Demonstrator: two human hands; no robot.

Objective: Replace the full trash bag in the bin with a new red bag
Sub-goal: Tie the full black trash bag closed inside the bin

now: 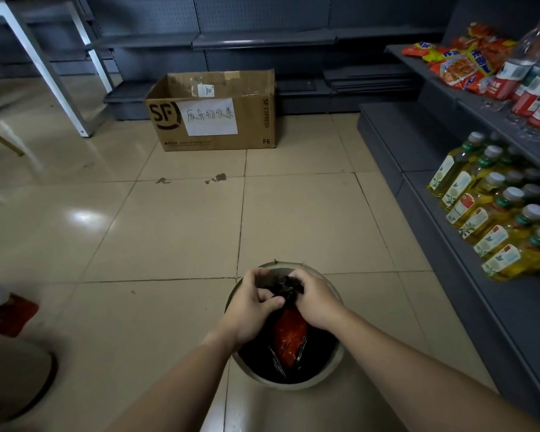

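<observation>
A round beige bin (309, 383) stands on the tiled floor right below me. Inside it sits a dark, see-through trash bag (289, 341) with something red showing through its side. The bag's top is bunched into a dark knot (289, 289) above the bin. My left hand (250, 302) and my right hand (317, 302) both grip that bunched top from either side, fingers closed on the plastic. A red and white item (8, 313) lies on the floor at far left; I cannot tell what it is.
An open cardboard box (212, 110) with a handwritten paper label stands on the floor ahead. Grey shelves (449, 188) run along the right with oil bottles (493, 210), snack packs (459, 62) and water bottles (530, 73). A round base (19, 378) sits at lower left.
</observation>
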